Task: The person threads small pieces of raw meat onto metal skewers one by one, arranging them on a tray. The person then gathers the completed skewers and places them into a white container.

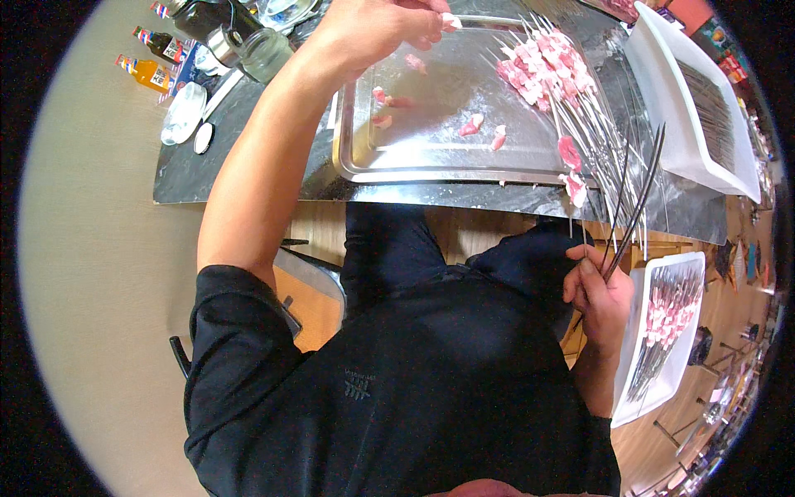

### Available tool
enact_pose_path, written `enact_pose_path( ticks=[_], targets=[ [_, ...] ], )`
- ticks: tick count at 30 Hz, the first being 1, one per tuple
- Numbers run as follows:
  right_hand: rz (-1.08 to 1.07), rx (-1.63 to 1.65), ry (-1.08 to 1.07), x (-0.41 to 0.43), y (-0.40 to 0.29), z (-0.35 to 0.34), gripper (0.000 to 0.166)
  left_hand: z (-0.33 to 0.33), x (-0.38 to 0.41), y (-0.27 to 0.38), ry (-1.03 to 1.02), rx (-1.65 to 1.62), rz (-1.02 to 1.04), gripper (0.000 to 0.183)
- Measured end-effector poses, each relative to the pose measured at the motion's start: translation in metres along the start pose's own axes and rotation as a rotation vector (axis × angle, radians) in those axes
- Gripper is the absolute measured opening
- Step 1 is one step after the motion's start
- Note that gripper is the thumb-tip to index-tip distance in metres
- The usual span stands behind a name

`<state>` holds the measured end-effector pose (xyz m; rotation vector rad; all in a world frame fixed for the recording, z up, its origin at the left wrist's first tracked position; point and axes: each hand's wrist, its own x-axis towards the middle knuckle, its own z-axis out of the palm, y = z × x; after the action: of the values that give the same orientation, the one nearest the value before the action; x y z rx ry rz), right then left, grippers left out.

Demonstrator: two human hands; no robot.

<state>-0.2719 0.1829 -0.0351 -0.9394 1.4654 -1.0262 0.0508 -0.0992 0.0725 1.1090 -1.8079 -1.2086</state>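
Note:
My left hand (397, 28) reaches over the far side of a metal tray (435, 152) and pinches a small pale piece of raw meat (451, 23). Below the table's near edge, my right hand (599, 295) grips several dark metal skewers (640, 205) fanning upward. Just above its fingertips stands a thin skewer (584, 233). Two pieces of meat (572, 186) near the tray's front right corner appear threaded on it. Loose pieces of pink and white meat (471, 125) lie scattered on the tray. A pile of loaded meat skewers (549, 65) rests across its right side.
A white plastic bin (667, 93) of bare skewers stands at the right. Lower right, another white bin (646, 373) holds loaded skewers. Left on the dark marbled tabletop (248, 180) are a glass jar (264, 56), a lid (204, 138) and bottles (152, 73). An orange-seated chair (313, 298) is beside me.

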Motion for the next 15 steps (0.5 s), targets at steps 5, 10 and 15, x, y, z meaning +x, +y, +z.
enact_pose_path(
  ticks=[5, 10, 15],
  targets=[
    [-0.009, -0.019, 0.015, -0.001, -0.005, 0.003, 0.029, 0.017, -0.046, -0.031, 0.019, 0.392, 0.256, 0.015],
    [0.027, -0.035, 0.021, -0.001, -0.007, 0.004, 0.028, 0.032, -0.090, -0.067, -0.331, 0.829, 0.464, 0.018],
    [0.001, -0.001, 0.008, -0.001, -0.006, 0.001, 0.028, 0.001, -0.095, -0.030, -0.284, 0.727, 0.319, 0.018]
  ],
)
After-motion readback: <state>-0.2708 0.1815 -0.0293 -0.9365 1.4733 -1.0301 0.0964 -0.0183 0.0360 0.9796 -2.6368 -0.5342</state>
